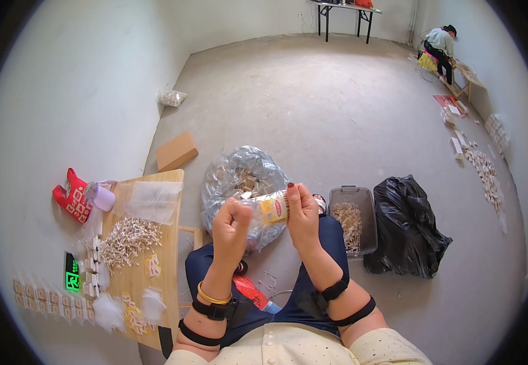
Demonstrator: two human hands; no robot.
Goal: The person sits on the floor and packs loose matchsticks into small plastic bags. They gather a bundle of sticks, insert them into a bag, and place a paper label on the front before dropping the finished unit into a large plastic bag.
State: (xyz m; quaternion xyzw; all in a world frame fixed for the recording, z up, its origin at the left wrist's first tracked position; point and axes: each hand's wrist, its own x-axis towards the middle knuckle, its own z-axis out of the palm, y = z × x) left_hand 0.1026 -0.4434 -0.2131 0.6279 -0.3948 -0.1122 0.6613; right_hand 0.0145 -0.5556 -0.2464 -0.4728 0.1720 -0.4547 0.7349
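Note:
In front of me, above my lap, I hold a small clear packet (275, 208) with a yellow and red label and a row of thin brown-tipped sticks at its right end. My left hand (231, 224) is closed at the packet's left side, and whatever lies inside its fingers is hidden. Thumb and fingers of my right hand (303, 214) pinch the right end. Just beyond the packet, a large clear plastic bag (215, 167) stands on the floor, with many small packs in it.
At left, a wooden table (169, 255) bears piled cotton swabs (131, 241), plastic sheets (154, 202) and yellow labels (134, 317). A cardboard box (177, 151) lies beyond. To the right are a grey bin (371, 243) of sticks and a black bag (407, 225). Another person (440, 44) sits far right.

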